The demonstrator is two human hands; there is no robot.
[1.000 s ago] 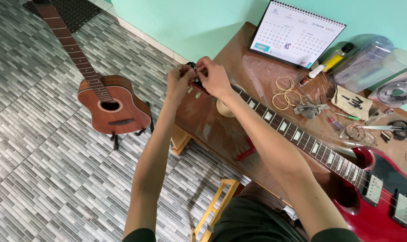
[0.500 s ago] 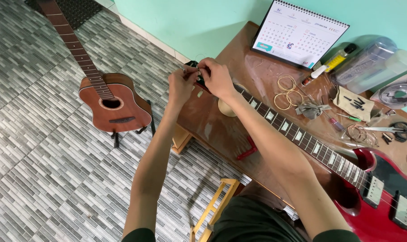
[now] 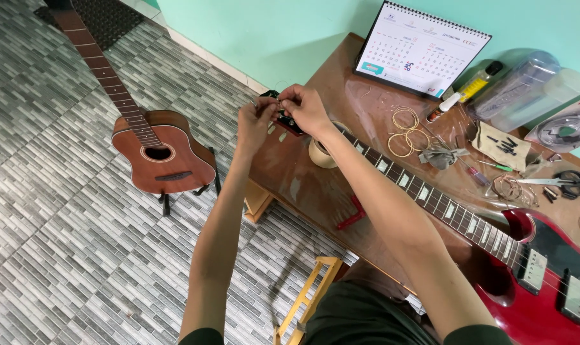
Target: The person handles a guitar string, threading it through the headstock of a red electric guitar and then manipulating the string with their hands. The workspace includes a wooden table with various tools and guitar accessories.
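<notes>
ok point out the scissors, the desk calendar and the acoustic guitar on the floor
scissors [image 3: 568, 181], head view, on the black handle loops
desk calendar [image 3: 424, 51], head view, middle of the white date page
acoustic guitar [image 3: 165, 160], head view, on the brown body beside the sound hole

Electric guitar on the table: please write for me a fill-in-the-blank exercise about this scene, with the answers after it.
1. Both hands, left hand and right hand, work at the ___ of the red electric guitar.
2. The acoustic guitar stands on the tiled ___.
3. A desk calendar leans against the ___ wall.
4. The scissors lie on the wooden ___.

Answers: headstock; floor; green; table
</notes>
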